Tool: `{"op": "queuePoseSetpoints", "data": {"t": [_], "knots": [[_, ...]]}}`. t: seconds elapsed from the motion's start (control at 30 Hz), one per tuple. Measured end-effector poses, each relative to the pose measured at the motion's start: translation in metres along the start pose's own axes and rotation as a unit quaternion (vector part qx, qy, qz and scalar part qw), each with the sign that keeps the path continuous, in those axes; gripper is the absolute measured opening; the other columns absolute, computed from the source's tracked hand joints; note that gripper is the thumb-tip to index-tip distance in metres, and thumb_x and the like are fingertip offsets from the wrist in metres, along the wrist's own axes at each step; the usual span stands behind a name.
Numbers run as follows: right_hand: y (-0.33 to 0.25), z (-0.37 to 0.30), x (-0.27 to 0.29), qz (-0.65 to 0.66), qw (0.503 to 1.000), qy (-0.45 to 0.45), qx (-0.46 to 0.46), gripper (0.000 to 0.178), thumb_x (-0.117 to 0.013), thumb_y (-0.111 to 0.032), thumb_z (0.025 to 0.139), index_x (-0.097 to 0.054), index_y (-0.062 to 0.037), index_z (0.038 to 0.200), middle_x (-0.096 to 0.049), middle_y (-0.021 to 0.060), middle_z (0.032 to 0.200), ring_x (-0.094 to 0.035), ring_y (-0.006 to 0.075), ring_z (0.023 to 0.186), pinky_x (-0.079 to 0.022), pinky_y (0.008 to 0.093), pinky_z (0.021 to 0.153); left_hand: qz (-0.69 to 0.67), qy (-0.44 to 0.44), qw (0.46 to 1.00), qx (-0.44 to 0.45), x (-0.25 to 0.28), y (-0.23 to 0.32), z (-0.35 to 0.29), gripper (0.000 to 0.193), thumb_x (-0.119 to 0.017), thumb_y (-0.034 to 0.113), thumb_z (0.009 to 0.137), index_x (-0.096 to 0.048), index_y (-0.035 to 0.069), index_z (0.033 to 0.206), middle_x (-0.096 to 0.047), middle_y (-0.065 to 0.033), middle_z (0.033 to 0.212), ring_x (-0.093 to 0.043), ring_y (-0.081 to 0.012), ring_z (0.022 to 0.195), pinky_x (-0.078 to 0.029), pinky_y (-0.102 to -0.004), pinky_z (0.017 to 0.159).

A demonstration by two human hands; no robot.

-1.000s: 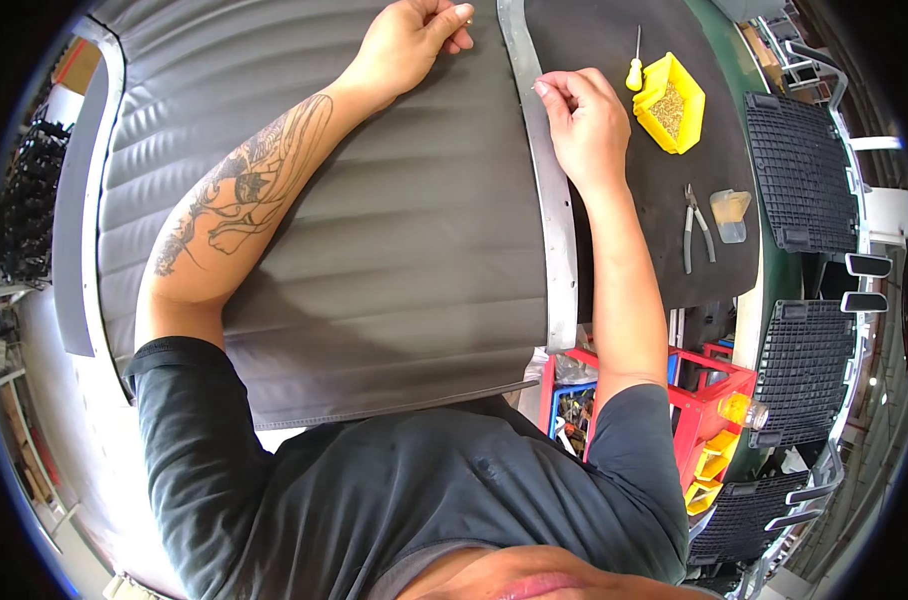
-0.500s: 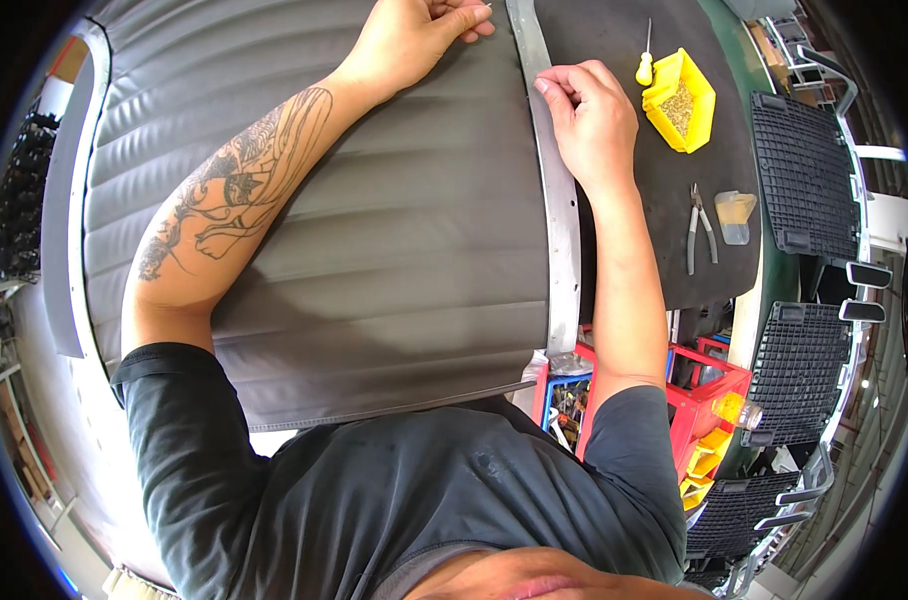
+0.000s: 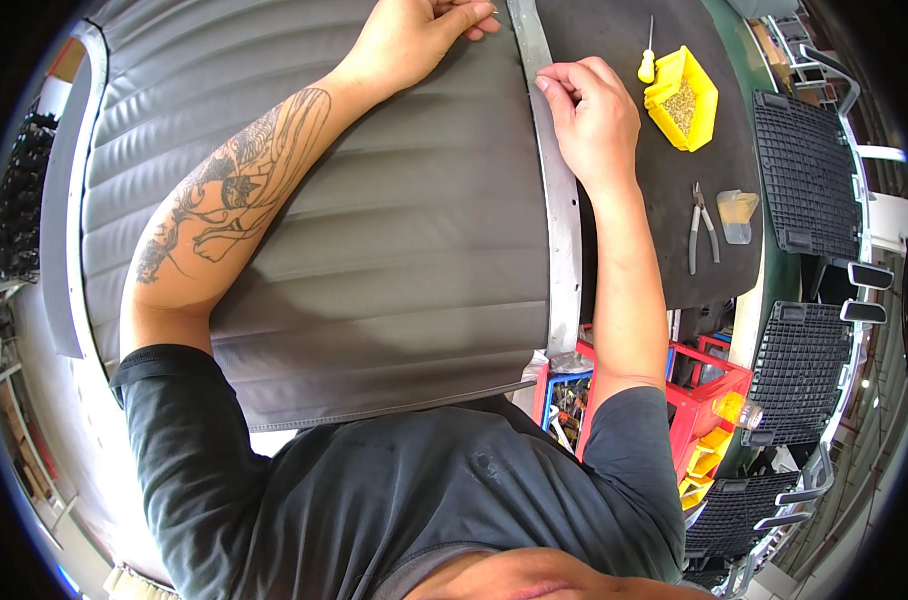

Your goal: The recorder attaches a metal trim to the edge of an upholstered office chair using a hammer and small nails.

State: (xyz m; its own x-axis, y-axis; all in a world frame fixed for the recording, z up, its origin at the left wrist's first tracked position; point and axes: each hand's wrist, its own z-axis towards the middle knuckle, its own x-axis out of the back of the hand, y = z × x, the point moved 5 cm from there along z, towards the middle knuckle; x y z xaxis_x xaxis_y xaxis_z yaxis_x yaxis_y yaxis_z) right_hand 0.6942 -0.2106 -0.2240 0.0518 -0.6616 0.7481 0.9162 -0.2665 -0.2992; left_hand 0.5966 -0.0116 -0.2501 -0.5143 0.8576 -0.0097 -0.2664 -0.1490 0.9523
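My left hand [image 3: 414, 38] is over the far part of a dark grey ribbed padded panel [image 3: 404, 260]. Its thumb and fingers pinch a small, pale thing whose kind I cannot make out. To its right, my right hand [image 3: 596, 115] has thumb and forefinger pressed together at a grey metal strip [image 3: 562, 240] with holes along it. Whatever those fingertips may hold is hidden. The strip runs along the panel's right edge, away from me.
On a dark mat to the right lie a yellow bin [image 3: 699, 110] of small brass-coloured pieces, a yellow-handled screwdriver [image 3: 647, 65], pliers [image 3: 702, 230] and a small clear container [image 3: 737, 217]. A red tool rack [image 3: 682, 400] stands nearer me. Black grid panels [image 3: 809, 175] line the far right.
My left hand has shifted very slightly to the right, and the small thing at its fingertips sits a little differently. My right hand has barely moved.
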Motion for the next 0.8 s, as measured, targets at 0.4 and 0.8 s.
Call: {"op": "queuePoseSetpoints", "data": {"t": [0.4, 0.8], "knots": [[0.039, -0.004, -0.01, 0.255, 0.959, 0.011, -0.123, 0.011, -0.083, -0.012, 0.093, -0.083, -0.0041, 0.1, -0.074, 0.0038, 0.093, -0.07, 0.0117, 0.08, -0.055, 0.0266, 0.075, 0.153, -0.033, 0.988, 0.018, -0.021, 0.042, -0.023, 0.009, -0.076, 0.007, 0.097, -0.074, -0.002, 0.098, -0.076, -0.0086, 0.089, -0.069, -0.0142, 0.081, -0.055, -0.0311, 0.076], [0.049, -0.021, 0.026, 0.289, 0.938, 0.078, -0.175, 0.024, -0.081, -0.019, 0.1, -0.079, 0.0014, 0.112, -0.077, 0.0016, 0.097, -0.07, 0.0085, 0.086, -0.054, 0.0225, 0.081, 0.374, -0.128, 0.895, -0.208, -0.069, 0.04, -0.035, 0.013, -0.08, 0.014, 0.095, -0.078, 0.002, 0.1, -0.071, -0.0061, 0.087, -0.067, -0.0183, 0.079, -0.056, -0.0321, 0.076]]}}
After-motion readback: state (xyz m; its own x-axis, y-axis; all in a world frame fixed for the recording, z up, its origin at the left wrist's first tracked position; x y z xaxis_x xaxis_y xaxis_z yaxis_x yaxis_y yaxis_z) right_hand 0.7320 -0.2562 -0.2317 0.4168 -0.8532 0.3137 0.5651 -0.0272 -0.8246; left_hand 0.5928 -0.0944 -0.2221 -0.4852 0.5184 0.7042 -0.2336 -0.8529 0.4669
